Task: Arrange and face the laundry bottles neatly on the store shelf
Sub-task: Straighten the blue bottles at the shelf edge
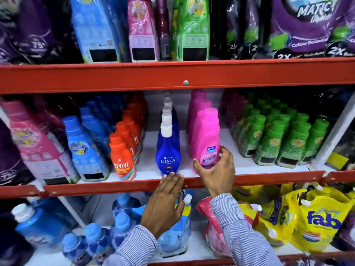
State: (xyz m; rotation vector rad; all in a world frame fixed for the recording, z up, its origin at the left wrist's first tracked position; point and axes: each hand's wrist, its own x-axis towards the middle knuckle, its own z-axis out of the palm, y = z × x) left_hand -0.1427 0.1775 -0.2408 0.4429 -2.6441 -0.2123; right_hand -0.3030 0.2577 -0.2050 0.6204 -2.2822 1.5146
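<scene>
On the middle shelf (pixel 249 180) a row of dark blue Ujala bottles (pixel 168 160) with white caps runs back from the front edge. A row of pink Vanish bottles (pixel 205 137) stands just to its right. My right hand (pixel 215 169) wraps around the lower part of the front pink bottle, thumb on its left, fingers on its right. My left hand (pixel 165 200) lies flat over the red shelf lip, fingertips touching the base of the front blue bottle. Both labels face outward.
Orange Revive bottles (pixel 123 156), light blue bottles (pixel 84 148) and a pink pouch (pixel 36 144) stand left of the blue row. Green bottles (pixel 278 139) fill the right. Yellow Fab pouches (pixel 318 219) and blue bottles (pixel 44 225) sit on the shelf below; large pouches above.
</scene>
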